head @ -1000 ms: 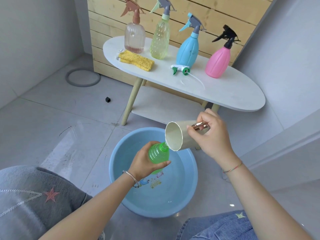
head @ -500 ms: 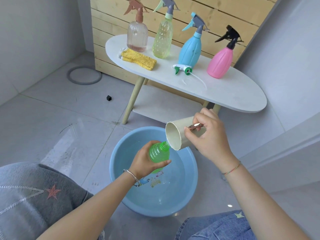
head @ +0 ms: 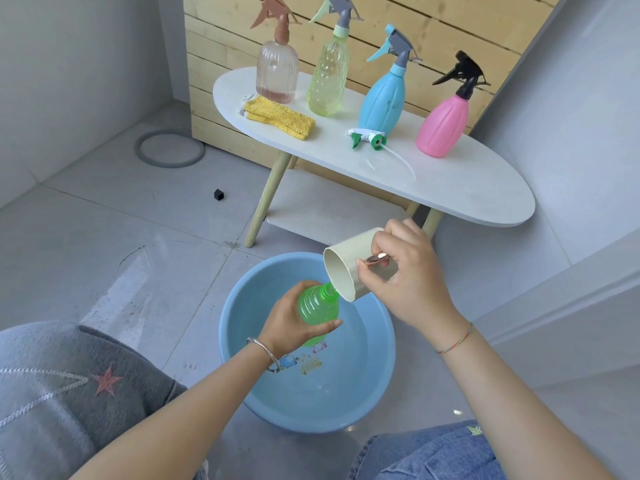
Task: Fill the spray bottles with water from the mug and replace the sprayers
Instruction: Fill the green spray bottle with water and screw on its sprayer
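My left hand [head: 289, 323] grips a green spray bottle [head: 317, 306] with no sprayer on it, held over a blue basin [head: 377, 386]. In my right hand [head: 407, 282] is a cream mug [head: 343, 270], held by its metal handle and tipped on its side, its rim touching the bottle's open neck. The loose white and green sprayer [head: 367, 138] lies on the white oval table [head: 467, 192]. Behind it stand several bottles with sprayers on: a clear pinkish one [head: 277, 72], a pale green one [head: 328, 81], a blue one [head: 382, 98] and a pink one [head: 443, 124].
A folded yellow cloth [head: 280, 116] lies at the table's left end. Water stands in the basin on the grey tile floor. A grey ring [head: 169, 148] and a small black cube [head: 219, 194] lie on the floor to the left. My knees frame the bottom edge.
The mug has tipped a little further against the bottle's neck. Both hands stay over the basin, almost unmoved.
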Motion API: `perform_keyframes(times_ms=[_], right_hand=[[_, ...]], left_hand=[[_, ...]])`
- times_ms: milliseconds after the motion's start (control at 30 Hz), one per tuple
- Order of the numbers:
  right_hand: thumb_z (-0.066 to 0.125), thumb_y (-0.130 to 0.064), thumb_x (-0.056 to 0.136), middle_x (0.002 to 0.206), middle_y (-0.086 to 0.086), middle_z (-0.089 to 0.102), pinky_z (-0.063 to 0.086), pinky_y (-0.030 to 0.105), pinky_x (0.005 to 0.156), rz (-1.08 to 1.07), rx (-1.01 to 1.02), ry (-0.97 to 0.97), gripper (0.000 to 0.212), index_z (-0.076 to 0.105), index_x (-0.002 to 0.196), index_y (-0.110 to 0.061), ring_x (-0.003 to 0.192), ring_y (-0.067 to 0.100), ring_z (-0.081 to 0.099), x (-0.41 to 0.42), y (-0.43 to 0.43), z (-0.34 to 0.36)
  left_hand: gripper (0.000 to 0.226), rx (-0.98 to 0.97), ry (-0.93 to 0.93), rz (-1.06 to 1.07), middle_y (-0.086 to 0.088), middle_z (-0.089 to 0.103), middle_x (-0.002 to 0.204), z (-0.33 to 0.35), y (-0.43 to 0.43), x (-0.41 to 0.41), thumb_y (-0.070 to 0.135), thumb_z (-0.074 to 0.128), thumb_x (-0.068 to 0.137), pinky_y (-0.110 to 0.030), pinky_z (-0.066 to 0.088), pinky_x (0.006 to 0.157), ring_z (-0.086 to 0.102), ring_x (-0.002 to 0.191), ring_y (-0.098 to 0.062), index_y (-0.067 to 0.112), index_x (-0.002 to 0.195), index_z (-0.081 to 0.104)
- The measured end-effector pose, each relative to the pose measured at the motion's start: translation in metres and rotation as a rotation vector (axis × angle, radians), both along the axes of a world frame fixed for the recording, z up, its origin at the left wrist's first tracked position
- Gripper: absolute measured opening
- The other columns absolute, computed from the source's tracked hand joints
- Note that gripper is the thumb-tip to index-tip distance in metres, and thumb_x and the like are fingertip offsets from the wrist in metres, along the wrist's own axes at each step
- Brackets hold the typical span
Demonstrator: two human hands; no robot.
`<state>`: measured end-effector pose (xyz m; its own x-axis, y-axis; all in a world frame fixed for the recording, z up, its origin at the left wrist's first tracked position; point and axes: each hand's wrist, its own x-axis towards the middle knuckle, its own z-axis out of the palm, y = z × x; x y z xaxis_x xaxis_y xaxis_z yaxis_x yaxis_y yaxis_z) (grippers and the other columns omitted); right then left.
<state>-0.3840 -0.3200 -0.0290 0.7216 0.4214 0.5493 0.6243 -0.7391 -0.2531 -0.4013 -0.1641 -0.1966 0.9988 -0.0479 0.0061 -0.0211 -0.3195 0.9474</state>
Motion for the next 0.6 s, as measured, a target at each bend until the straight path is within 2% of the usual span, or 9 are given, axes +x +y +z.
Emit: perform_keyframes(times_ms=[133,233,367,467,600], right_hand=[[0.067,-0.014,0.072,0.068,-0.009,0.031,0.027,0.029,0.064,0.022,-0.042,-0.028,0.029,0.039,0.063,-0.013,0.069,0.01,0.025,0.0,0.002,-0.003],[0.067,-0.013,0.072,0.067,-0.007,0.032,0.026,0.028,0.062,0.009,0.002,-0.006,0.031,0.038,0.062,-0.015,0.068,0.012,0.027,0.0,0.001,-0.004],[0.07,-0.01,0.074,0.063,-0.002,0.036,0.029,0.024,0.058,-0.144,0.328,0.154,0.035,0.038,0.058,-0.011,0.061,0.016,0.036,0.013,-0.013,-0.012],[0.071,-0.007,0.075,0.061,0.002,0.038,0.028,0.022,0.054,-0.322,0.617,0.372,0.036,0.038,0.059,-0.009,0.056,0.013,0.033,0.032,-0.031,-0.031],[0.07,-0.01,0.077,0.058,0.002,0.035,0.027,0.027,0.057,-0.487,0.761,0.61,0.034,0.041,0.06,-0.009,0.059,0.015,0.031,0.045,-0.05,-0.078]], left_hand=[[0.058,-0.003,0.002,0.004,0.022,0.063,0.104,-0.001,0.0,0.001,0.044,0.088,0.063,-0.002,0.038,0.08,0.055,0.099,0.011,0.037,0.108,0.051],[0.059,-0.009,0.005,0.008,0.022,0.062,0.103,-0.001,0.0,0.001,0.042,0.088,0.063,-0.001,0.038,0.079,0.054,0.099,0.012,0.035,0.11,0.052],[0.06,-0.017,0.005,0.032,0.021,0.063,0.104,-0.004,0.004,0.003,0.043,0.087,0.064,-0.001,0.038,0.078,0.054,0.1,0.013,0.031,0.112,0.054],[0.059,-0.037,0.0,0.059,0.019,0.064,0.103,-0.005,0.007,0.006,0.044,0.087,0.064,-0.003,0.039,0.08,0.056,0.099,0.009,0.029,0.112,0.056],[0.066,-0.071,0.005,0.102,0.016,0.066,0.103,-0.009,0.012,0.01,0.056,0.083,0.059,-0.014,0.045,0.085,0.061,0.099,0.0,0.029,0.112,0.057]])
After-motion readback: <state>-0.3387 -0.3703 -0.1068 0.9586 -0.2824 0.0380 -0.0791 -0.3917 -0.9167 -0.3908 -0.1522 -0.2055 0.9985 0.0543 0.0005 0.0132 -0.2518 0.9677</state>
